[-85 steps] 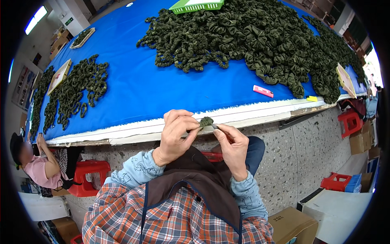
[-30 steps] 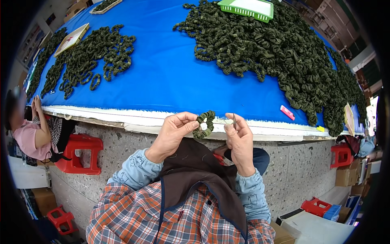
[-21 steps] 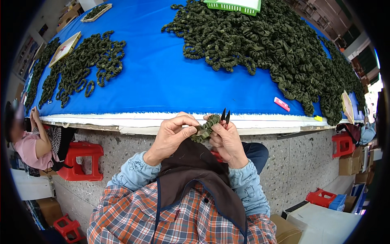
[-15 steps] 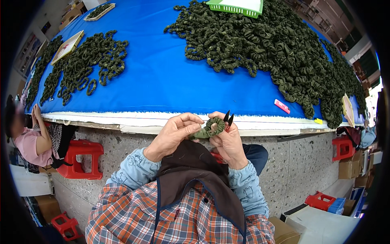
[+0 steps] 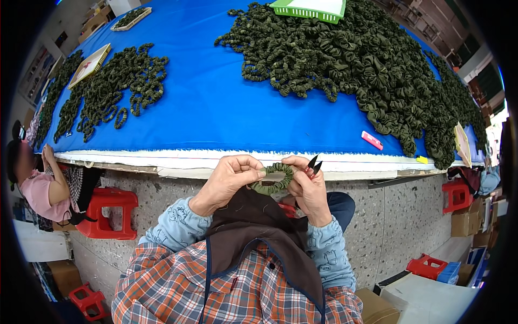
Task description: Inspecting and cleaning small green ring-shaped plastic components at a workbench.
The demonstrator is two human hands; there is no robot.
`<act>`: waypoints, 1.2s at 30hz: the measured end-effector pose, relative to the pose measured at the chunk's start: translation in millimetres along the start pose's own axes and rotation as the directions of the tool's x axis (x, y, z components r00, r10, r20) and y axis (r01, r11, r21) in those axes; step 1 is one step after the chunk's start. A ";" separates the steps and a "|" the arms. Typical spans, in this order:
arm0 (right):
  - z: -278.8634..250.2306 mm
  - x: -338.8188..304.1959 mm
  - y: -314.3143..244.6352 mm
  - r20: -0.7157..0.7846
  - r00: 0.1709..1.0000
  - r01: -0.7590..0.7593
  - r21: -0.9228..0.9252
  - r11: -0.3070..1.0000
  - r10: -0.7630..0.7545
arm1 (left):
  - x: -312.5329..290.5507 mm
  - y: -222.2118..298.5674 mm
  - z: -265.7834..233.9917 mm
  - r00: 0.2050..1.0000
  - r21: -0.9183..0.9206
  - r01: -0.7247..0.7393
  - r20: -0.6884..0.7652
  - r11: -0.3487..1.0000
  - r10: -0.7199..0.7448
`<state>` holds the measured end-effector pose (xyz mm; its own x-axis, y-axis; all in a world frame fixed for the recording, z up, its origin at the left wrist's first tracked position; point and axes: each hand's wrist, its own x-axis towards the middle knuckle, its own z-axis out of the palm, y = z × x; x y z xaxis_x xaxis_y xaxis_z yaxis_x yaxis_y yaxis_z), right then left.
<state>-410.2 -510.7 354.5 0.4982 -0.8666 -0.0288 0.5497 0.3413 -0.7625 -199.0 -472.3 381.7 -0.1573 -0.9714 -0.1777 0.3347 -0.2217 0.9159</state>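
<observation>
A dark green gathered scrunchie (image 5: 273,189) is held up between my two hands, just off the table's near edge, its ring spread into an oval. On its left side, my left hand (image 5: 233,179) pinches it between thumb and fingers. My right hand (image 5: 309,186) grips its right side and also keeps a small pair of thread snips (image 5: 313,164) tucked in the fingers. The black blade tips of the snips point up and away, apart from each other; a bit of red handle shows. The rest of the handle is hidden in the hand.
A large heap of green scrunchies (image 5: 388,81) covers the right of the blue-covered table (image 5: 199,108), with a green basket (image 5: 310,12) behind. A smaller pile (image 5: 127,75) lies left. A pink lighter-like object (image 5: 372,140) rests near the edge. At far left sits a person (image 5: 46,189).
The scrunchie has been drawn out into a wider, more open ring and sits slightly lower. My right hand has turned and shifted a little right, carrying the snips along.
</observation>
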 end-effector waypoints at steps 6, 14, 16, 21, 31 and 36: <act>27.8 -1.8 -28.1 -0.035 0.956 0.225 -0.550 0.804 -0.292 | 3.0 2.9 2.1 0.999 0.123 0.015 -0.040 0.992 -0.010; 12.6 -1.0 -12.4 0.119 0.944 0.284 -0.770 0.572 -0.309 | 5.8 5.4 23.6 0.999 0.234 -0.053 0.017 0.971 0.051; 10.4 -2.5 -10.3 0.109 0.939 0.292 -0.755 0.587 -0.327 | 5.3 6.7 26.6 0.998 0.288 -0.064 0.022 0.955 0.060; 14.3 -10.1 -20.6 -0.093 0.996 -0.031 -0.256 0.966 0.008 | 7.5 5.7 24.4 0.996 0.337 -0.079 0.064 0.938 0.061; 13.5 -6.8 -2.9 0.002 0.989 -0.136 0.438 0.889 0.151 | 18.6 -16.0 28.8 0.978 -0.115 -0.165 0.108 0.980 0.177; 15.9 -5.6 -1.2 -0.141 0.982 -0.073 0.341 0.937 0.128 | 20.7 -7.6 40.5 0.982 -0.172 -0.143 0.097 0.975 0.162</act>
<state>-402.9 -500.4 365.9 0.4648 -0.8584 -0.2170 0.7074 0.5074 -0.4920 -242.4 -487.3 385.6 -0.1906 -0.9816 0.0084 0.5089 -0.0915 0.8559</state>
